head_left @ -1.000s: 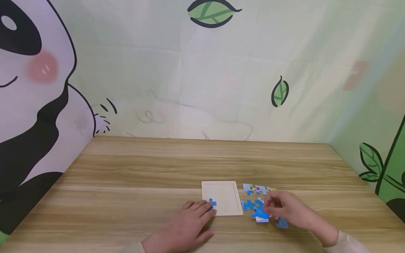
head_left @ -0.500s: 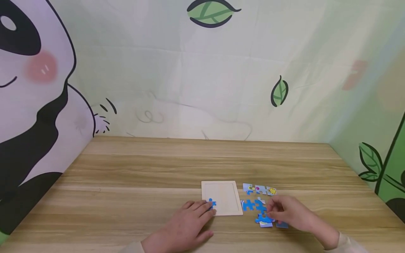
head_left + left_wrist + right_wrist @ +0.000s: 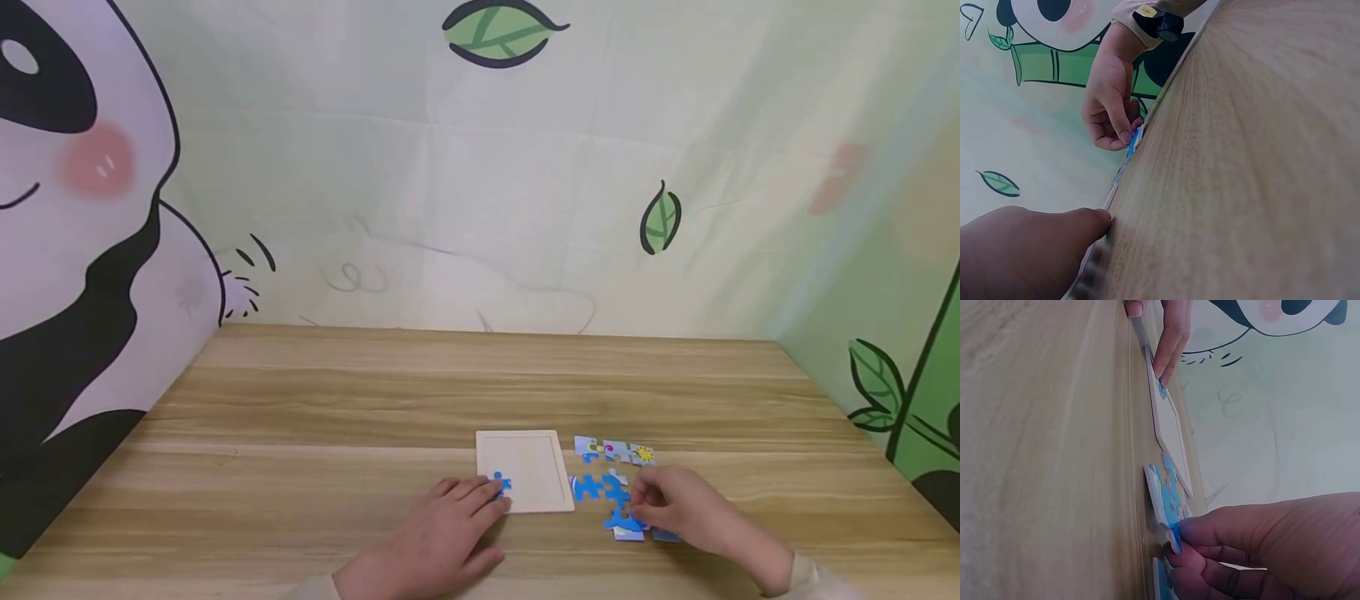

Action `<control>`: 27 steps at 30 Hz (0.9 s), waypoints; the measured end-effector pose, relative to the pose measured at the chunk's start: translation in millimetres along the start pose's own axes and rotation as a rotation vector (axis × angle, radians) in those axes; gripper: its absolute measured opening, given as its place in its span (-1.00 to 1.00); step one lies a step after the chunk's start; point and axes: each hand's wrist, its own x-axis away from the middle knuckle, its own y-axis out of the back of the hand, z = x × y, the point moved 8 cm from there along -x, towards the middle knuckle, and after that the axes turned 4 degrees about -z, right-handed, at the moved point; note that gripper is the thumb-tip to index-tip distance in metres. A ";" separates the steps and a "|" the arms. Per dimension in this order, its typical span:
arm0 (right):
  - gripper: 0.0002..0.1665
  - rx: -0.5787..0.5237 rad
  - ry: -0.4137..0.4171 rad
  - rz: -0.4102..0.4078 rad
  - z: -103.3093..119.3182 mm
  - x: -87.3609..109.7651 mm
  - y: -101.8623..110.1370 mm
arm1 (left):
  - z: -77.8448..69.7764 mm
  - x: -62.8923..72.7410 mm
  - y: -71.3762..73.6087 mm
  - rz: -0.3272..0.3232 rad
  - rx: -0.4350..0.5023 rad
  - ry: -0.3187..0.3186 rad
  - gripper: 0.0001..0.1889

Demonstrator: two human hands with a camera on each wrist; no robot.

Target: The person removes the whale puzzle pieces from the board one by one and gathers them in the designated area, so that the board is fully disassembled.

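Observation:
My left hand [image 3: 435, 533] lies flat with its fingers extended over the left edge of a light wooden puzzle board [image 3: 531, 467]. Its fingertips touch a blue puzzle piece [image 3: 504, 482] set inside the frame. To the right of the board, my right hand [image 3: 684, 507] pinches a blue puzzle piece [image 3: 1176, 537] between thumb and forefinger, low over the table; most of that piece is hidden by the fingers. Blue pieces [image 3: 617, 490] lie loose between that hand and the board, and one white-edged piece [image 3: 628, 534] sits just below them.
A row of light-blue pieces [image 3: 617, 451], one with a yellow sun, lies beyond the right hand. Another blue piece [image 3: 666, 535] shows partly under it. The wooden table [image 3: 337, 392] ends at a printed wall [image 3: 420, 208] with a panda and leaves.
Over the last second my right hand has come slightly nearer me, and the blue and white-edged pieces by its fingertips have shifted right and nearer. The left hand stays put.

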 end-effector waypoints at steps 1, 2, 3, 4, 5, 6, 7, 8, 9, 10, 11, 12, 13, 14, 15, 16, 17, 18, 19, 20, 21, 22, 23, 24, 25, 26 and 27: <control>-0.87 0.007 -0.001 -0.003 0.3 0.0 0.0 | -0.1 0.0 0.2 -0.001 -0.002 -0.002 -0.45; -0.87 0.009 -0.005 -0.003 0.5 0.1 0.0 | -0.2 0.0 0.2 0.000 -0.003 -0.003 -0.45; -0.87 0.010 -0.009 -0.003 0.6 0.3 0.0 | -0.3 0.0 0.2 0.001 -0.003 -0.003 -0.45; -0.87 0.011 -0.010 -0.002 0.8 0.3 0.2 | -0.3 0.0 0.1 0.002 -0.004 -0.002 -0.45; -0.88 0.012 -0.010 -0.001 1.2 0.3 0.5 | -0.2 -0.1 -0.1 0.004 -0.006 -0.001 -0.45; -0.88 0.012 -0.010 0.000 1.6 0.1 0.8 | -0.1 -0.2 -0.3 0.007 -0.007 0.000 -0.45; -0.88 0.014 -0.008 0.000 2.2 -0.1 1.5 | 0.0 -0.4 -0.6 0.012 -0.008 0.002 -0.45; -0.88 0.016 -0.005 -0.002 3.1 -0.5 2.4 | 0.1 -0.5 -1.0 0.019 -0.009 0.004 -0.44; -0.88 0.019 -0.002 -0.004 3.9 -1.1 3.3 | 0.0 -0.7 -1.2 0.025 -0.010 0.005 -0.44; -0.88 0.020 0.002 -0.007 5.0 -2.0 4.3 | -0.1 -1.0 -1.3 0.029 -0.012 0.005 -0.44; -0.88 0.019 0.004 -0.008 6.2 -2.9 5.2 | -0.2 -1.2 -1.5 0.036 -0.011 0.005 -0.44; -0.88 0.019 0.005 -0.010 7.5 -4.2 6.0 | -0.3 -1.5 -1.5 0.041 -0.010 0.006 -0.44; -0.88 0.017 0.007 -0.012 9.1 -5.7 6.6 | -0.5 -1.5 -1.4 0.044 -0.009 0.005 -0.43; -0.89 0.013 0.011 -0.014 10.9 -7.2 7.1 | -0.7 -1.6 -1.4 0.048 -0.005 0.007 -0.43; -0.89 0.010 0.015 -0.016 12.8 -8.9 7.4 | -0.7 -1.7 -1.4 0.048 -0.003 0.009 -0.43; -0.90 0.008 0.018 -0.017 14.7 -10.6 7.6 | -0.7 -1.9 -1.4 0.050 0.000 0.010 -0.43; -0.90 0.006 0.024 -0.018 16.8 -12.3 7.7 | -0.8 -2.2 -1.6 0.052 0.003 0.012 -0.43; -0.90 0.004 0.026 -0.019 18.6 -14.1 7.6 | -0.9 -2.4 -1.5 0.052 0.005 0.013 -0.43; -0.90 0.002 0.031 -0.019 20.3 -15.8 7.3 | -0.8 -2.6 -1.8 0.055 0.008 0.015 -0.43; -0.89 0.000 0.034 -0.020 22.0 -17.6 7.0 | -0.7 -2.8 -2.2 0.058 0.009 0.017 -0.43; -0.89 -0.001 0.036 -0.021 23.6 -19.4 6.7 | -0.7 -3.0 -2.5 0.056 0.007 0.016 -0.43; -0.88 -0.004 0.040 -0.020 25.1 -21.1 6.2 | -0.8 -2.9 -2.6 0.056 0.007 0.016 -0.43; -0.88 -0.007 0.041 -0.020 26.7 -22.9 5.8 | -0.7 -2.9 -2.7 0.055 0.004 0.016 -0.43; -0.88 -0.007 0.042 -0.020 28.5 -24.7 5.3 | -0.4 -2.7 -3.0 0.054 0.002 0.018 -0.43; -0.88 -0.007 0.052 -0.023 30.8 -26.6 5.0 | -0.1 -2.5 -3.2 0.054 0.001 0.019 -0.43; -0.88 -0.006 0.057 -0.027 32.8 -28.4 4.6 | 0.0 -2.1 -3.1 0.052 0.001 0.020 -0.43; -0.89 -0.006 0.065 -0.030 35.0 -30.2 4.2 | 0.3 -1.8 -3.3 0.053 0.001 0.022 -0.43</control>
